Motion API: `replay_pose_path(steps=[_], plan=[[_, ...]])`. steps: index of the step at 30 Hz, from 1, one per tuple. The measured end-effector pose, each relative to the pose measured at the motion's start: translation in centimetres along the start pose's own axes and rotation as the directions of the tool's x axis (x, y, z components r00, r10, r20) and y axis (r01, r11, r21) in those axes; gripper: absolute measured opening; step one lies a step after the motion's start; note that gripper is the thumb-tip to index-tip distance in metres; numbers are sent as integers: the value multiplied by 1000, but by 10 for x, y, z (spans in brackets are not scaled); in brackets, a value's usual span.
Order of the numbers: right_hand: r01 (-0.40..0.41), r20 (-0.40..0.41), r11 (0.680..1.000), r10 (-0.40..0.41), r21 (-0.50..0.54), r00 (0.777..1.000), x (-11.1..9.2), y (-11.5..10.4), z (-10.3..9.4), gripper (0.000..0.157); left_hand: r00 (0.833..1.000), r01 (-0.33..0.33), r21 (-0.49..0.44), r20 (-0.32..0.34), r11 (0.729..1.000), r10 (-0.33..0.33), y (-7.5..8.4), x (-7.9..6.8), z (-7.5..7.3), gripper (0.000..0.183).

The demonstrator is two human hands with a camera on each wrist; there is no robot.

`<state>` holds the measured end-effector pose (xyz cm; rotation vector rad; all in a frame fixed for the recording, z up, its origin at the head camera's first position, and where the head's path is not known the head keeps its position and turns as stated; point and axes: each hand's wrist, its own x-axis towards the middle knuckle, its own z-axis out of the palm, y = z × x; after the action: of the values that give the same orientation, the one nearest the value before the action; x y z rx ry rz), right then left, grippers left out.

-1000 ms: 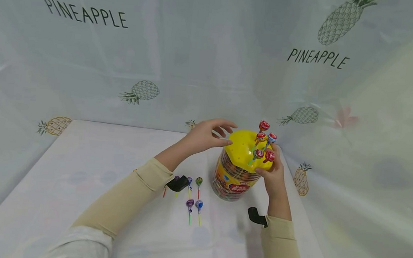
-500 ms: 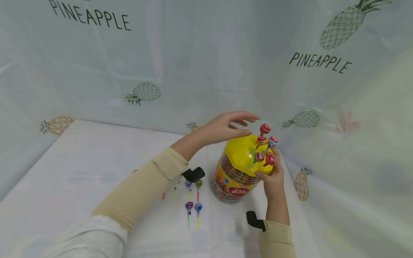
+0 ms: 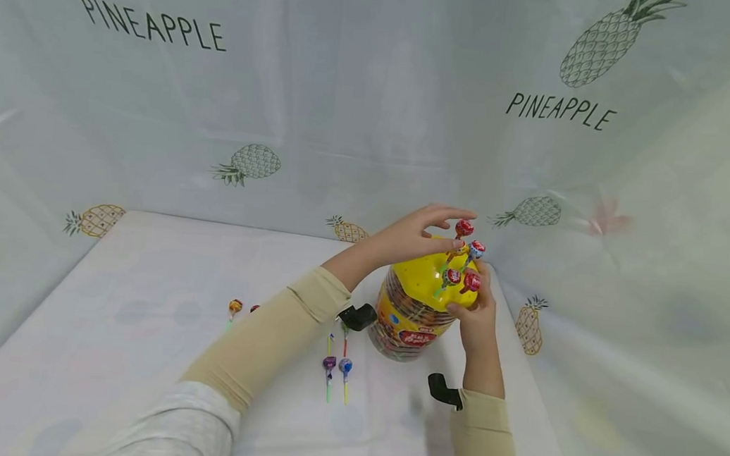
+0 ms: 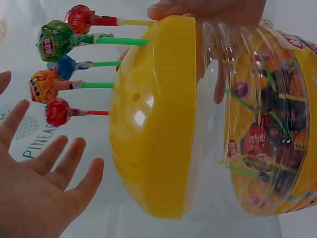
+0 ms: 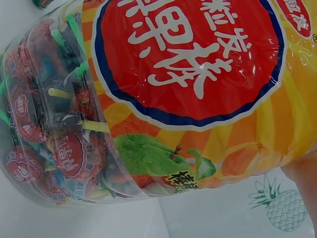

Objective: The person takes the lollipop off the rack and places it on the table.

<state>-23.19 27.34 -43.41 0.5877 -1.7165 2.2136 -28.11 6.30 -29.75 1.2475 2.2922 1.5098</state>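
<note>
A clear plastic jar (image 3: 406, 326) full of wrapped lollipops stands at the table's right side, tilted in the head view. Its yellow lid (image 4: 158, 119) has small holes, and several lollipops stick up out of it, among them a green one (image 4: 54, 42) and an orange one (image 4: 44, 87). My right hand (image 3: 480, 324) grips the jar at the lid's right edge. Over the lid, my left hand (image 3: 416, 240) reaches toward the lollipops with fingers spread and relaxed. The left wrist view shows a gap between those fingers and the candy heads.
Loose lollipops lie on the white table (image 3: 165, 270), including a purple one (image 3: 328, 364), a blue one (image 3: 345, 366) and an orange one (image 3: 235, 307). My left sleeve (image 3: 268, 334) hides part of them. A pineapple-print curtain (image 3: 361, 100) hangs behind the table.
My left hand has moved right across the lid, from its left edge to beside the upright lollipops. The right hand keeps its grip on the jar.
</note>
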Motion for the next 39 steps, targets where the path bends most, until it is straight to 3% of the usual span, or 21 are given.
replay_pose_path(steps=[13, 22, 27, 33, 39], plan=[[30, -9, 1000, -30, -5, 1000, -5, 1, 2, 63, 999, 29, -19, 22, 999, -29, 1, 7, 8, 44], [4, -37, 1000, -4, 3, 999, -5, -1, 0, 69, 997, 65, -146, -42, 987, -72, -1, 14, 12, 36], [5, -35, 1000, -6, -15, 999, -5, 0, -1, 68, 991, 94, -153, -76, 984, -106, -3, 18, 14, 34], [3, -33, 1000, -3, -15, 999, -4, 2, 0, 67, 967, 142, -168, -187, 975, -173, -2, 25, 17, 28], [-4, -37, 1000, 4, -2, 999, -2, 3, 0, 58, 938, 171, -118, -285, 978, -198, 2, 28, 18, 28]])
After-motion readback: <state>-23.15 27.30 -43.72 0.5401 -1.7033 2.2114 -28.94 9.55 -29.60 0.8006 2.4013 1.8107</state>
